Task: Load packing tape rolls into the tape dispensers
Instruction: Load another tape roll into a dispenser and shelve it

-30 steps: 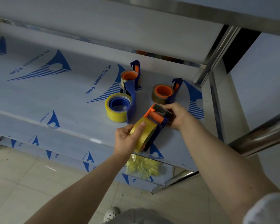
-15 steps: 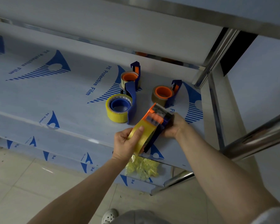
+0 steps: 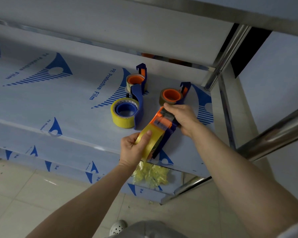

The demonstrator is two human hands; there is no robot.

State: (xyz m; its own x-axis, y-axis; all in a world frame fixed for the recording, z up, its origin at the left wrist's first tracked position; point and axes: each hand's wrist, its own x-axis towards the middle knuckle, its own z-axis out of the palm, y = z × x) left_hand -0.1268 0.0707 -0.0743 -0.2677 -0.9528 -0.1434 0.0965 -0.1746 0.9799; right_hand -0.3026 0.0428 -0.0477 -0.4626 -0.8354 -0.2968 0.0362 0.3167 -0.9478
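Close beside shelf [image 3: 72, 121] edge, dispenser [image 3: 169, 131].

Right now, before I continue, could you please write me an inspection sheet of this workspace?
Surface: steel shelf covered with blue-printed protective film.
Job's things: held dispenser carrying a yellow roll; blue-core dispenser, rear orange-core dispenser and right orange-core dispenser lie on the shelf.
Clutter: crumpled yellow film below the shelf edge.
Hands: left hand grips the yellow roll; right hand holds the held dispenser's front end.
Cables: nothing seen.
Surroundings: steel post, tiled floor, white shoe.
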